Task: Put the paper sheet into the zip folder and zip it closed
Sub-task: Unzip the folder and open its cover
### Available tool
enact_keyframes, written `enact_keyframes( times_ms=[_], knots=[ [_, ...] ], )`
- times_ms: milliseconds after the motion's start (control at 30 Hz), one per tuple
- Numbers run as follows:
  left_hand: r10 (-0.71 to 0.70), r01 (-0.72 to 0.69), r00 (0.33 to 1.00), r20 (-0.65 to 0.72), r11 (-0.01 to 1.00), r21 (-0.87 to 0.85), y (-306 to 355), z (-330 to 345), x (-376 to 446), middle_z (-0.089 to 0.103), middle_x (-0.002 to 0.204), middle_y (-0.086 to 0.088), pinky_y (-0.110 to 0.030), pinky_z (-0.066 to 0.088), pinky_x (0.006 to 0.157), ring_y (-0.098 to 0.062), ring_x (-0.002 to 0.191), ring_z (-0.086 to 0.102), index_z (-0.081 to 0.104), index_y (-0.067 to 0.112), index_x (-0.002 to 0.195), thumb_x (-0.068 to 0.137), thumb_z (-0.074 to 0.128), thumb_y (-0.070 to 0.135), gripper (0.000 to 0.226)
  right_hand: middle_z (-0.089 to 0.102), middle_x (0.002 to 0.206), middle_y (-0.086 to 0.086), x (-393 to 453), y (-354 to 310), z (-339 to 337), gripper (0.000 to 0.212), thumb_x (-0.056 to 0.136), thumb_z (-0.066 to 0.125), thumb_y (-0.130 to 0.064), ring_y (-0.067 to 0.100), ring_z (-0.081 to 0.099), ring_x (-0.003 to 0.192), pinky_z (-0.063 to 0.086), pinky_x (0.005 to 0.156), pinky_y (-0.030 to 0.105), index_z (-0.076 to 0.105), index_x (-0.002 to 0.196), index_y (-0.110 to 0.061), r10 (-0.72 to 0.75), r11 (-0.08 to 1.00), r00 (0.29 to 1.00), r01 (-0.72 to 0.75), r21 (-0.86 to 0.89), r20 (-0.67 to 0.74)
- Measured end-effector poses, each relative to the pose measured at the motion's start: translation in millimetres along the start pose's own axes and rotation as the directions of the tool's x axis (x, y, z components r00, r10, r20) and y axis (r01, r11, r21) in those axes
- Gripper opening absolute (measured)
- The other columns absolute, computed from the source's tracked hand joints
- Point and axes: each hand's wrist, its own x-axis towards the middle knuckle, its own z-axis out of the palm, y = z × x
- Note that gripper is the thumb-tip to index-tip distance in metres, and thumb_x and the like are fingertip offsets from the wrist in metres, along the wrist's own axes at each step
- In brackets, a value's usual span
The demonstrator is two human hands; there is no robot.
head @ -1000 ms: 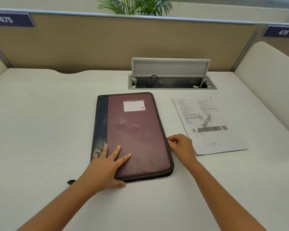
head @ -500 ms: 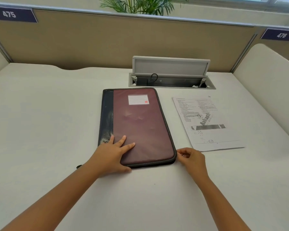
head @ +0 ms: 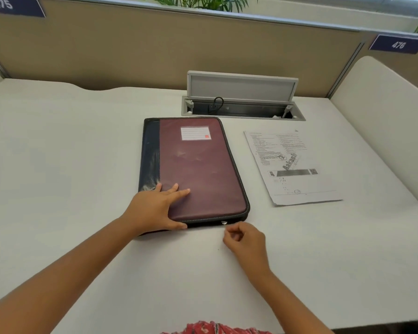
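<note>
A maroon zip folder [head: 198, 169] with a dark blue spine and a white label lies flat and closed in the middle of the white desk [head: 58, 153]. My left hand [head: 155, 208] presses flat on its near left corner, fingers spread and thumb along the near edge. My right hand [head: 245, 242] is at the folder's near edge, its fingertips pinched just below the metal zipper pull [head: 224, 222]. The printed paper sheet [head: 290, 165] lies on the desk to the right of the folder, untouched.
An open grey cable box [head: 241, 92] with its lid raised sits in the desk behind the folder. A tan partition [head: 155, 49] closes the back. A white side divider [head: 384, 116] stands on the right.
My right hand has travelled down the folder's right edge, around the near right corner and onto the near edge, with the zipper pull. My left hand stays pressed on the folder.
</note>
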Motion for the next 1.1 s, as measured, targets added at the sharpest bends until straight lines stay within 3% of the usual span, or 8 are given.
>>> enact_keyframes(
  times_ms=[167, 300, 467, 600, 800, 867, 967, 1100],
  knots=[
    [-0.041, 0.038, 0.997, -0.064, 0.998, -0.052, 4, -3, -6, 0.030, 0.151, 0.006, -0.031, 0.049, 0.089, -0.025, 0.135, 0.037, 0.001, 0.047, 0.142, 0.066, 0.049, 0.079, 0.096, 0.057, 0.067, -0.013, -5, -12, 25, 0.008, 0.075, 0.066, -0.011, 0.003, 0.055, 0.068, 0.041, 0.061, 0.010, 0.067, 0.077, -0.019, -0.100, 0.994, 0.990, 0.105, -0.043, 0.095],
    [-0.097, 0.086, 0.989, -0.110, 0.991, -0.099, 3, 3, -6, 0.038, 0.146, -0.010, -0.029, 0.051, 0.082, -0.026, 0.112, 0.058, -0.013, 0.048, 0.139, 0.056, 0.045, 0.087, 0.109, 0.059, 0.077, -0.010, -5, -20, 45, 0.008, 0.078, 0.064, -0.016, -0.003, 0.052, 0.065, 0.040, 0.066, 0.008, 0.068, 0.085, -0.015, -0.203, 0.969, 0.962, 0.224, -0.108, 0.181],
    [-0.095, 0.062, 0.986, -0.139, 0.973, -0.222, -1, 12, -5, 0.042, 0.145, 0.005, -0.030, 0.050, 0.086, -0.023, 0.129, 0.044, -0.028, 0.048, 0.133, 0.033, 0.014, 0.101, 0.120, 0.062, 0.082, -0.001, -9, -31, 69, 0.014, 0.080, 0.060, -0.016, 0.003, 0.050, 0.068, 0.038, 0.068, 0.013, 0.068, 0.089, -0.011, -0.320, 0.922, 0.914, 0.361, -0.138, 0.250],
    [-0.091, 0.033, 0.981, -0.173, 0.949, -0.313, 4, 7, -10, 0.042, 0.142, 0.019, -0.031, 0.049, 0.091, -0.021, 0.136, 0.035, -0.021, 0.044, 0.137, 0.041, 0.036, 0.092, 0.121, 0.070, 0.083, 0.006, -10, -37, 86, 0.013, 0.076, 0.060, -0.016, 0.019, 0.062, 0.075, 0.039, 0.069, 0.016, 0.069, 0.082, -0.010, -0.413, 0.868, 0.867, 0.467, -0.168, 0.277],
    [-0.224, 0.028, 0.934, -0.278, 0.823, -0.568, 18, 8, -13, 0.045, 0.135, 0.027, -0.021, 0.047, 0.083, -0.013, 0.108, 0.060, -0.010, 0.048, 0.138, 0.047, 0.051, 0.080, 0.114, 0.068, 0.076, 0.012, -6, -43, 101, 0.014, 0.073, 0.055, -0.014, 0.029, 0.060, 0.069, 0.049, 0.058, 0.031, 0.066, 0.076, -0.006, -0.498, 0.762, 0.760, 0.613, -0.207, 0.418],
    [-0.272, 0.007, 0.913, -0.303, 0.755, -0.656, 24, 9, -12, 0.041, 0.133, 0.033, -0.021, 0.045, 0.088, -0.008, 0.115, 0.054, -0.006, 0.049, 0.139, 0.050, 0.058, 0.076, 0.113, 0.066, 0.070, 0.009, -10, -47, 107, 0.004, 0.068, 0.061, -0.011, 0.026, 0.059, 0.061, 0.046, 0.049, 0.024, 0.063, 0.070, -0.009, -0.550, 0.710, 0.709, 0.675, -0.201, 0.440],
    [-0.345, -0.037, 0.882, -0.320, 0.628, -0.777, 28, 13, -15, 0.038, 0.132, 0.034, -0.023, 0.038, 0.098, 0.005, 0.122, 0.036, -0.003, 0.052, 0.135, 0.057, 0.074, 0.061, 0.111, 0.062, 0.058, 0.003, -9, -47, 116, 0.009, 0.060, 0.072, -0.012, 0.018, 0.056, 0.050, 0.038, 0.041, 0.017, 0.063, 0.063, -0.012, -0.632, 0.641, 0.677, 0.730, -0.237, 0.377],
    [-0.411, -0.135, 0.839, -0.356, 0.477, -0.868, 33, 20, -21, 0.038, 0.144, 0.019, -0.019, 0.028, 0.107, -0.002, 0.138, 0.022, 0.004, 0.070, 0.123, 0.062, 0.075, 0.044, 0.097, 0.067, 0.070, 0.004, 2, -36, 110, 0.011, 0.071, 0.060, -0.017, 0.020, 0.060, 0.066, 0.042, 0.051, 0.020, 0.069, 0.074, -0.013, -0.752, 0.518, 0.572, 0.820, -0.243, 0.327]
  ],
)
